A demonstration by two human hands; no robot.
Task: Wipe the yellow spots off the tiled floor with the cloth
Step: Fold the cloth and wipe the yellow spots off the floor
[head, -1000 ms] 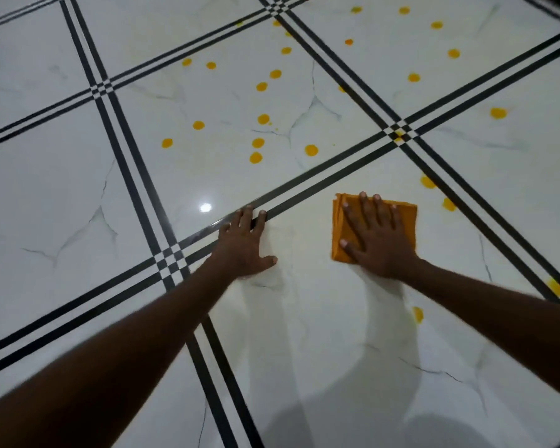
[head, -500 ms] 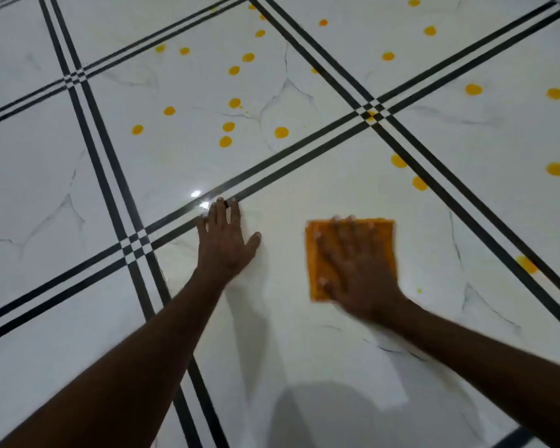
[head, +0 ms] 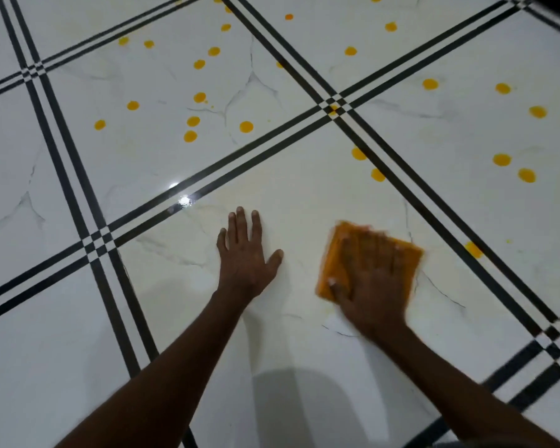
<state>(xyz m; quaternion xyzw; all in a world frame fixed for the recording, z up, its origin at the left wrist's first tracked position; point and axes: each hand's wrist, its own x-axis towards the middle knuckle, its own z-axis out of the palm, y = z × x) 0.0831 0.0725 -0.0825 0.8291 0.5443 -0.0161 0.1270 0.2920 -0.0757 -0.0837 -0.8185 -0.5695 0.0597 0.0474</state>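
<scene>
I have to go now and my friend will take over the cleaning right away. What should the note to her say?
Left hand: flat on the floor, fingers spread, holding nothing, just propping.
Right hand: palm flat on the orange cloth, blurred, so mid-wipe.
Done: the tile under both hands looks mostly clean, with only a faint yellowish smear.
Left: three spots near that tile's right border, the closest just right of the cloth, many yellow spots on the tile ahead, and more on the far right tile.

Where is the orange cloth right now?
In the head view, the cloth lies flat on the white tile at centre right, under the right hand. The left hand rests on the same tile, beside it but apart.
</scene>
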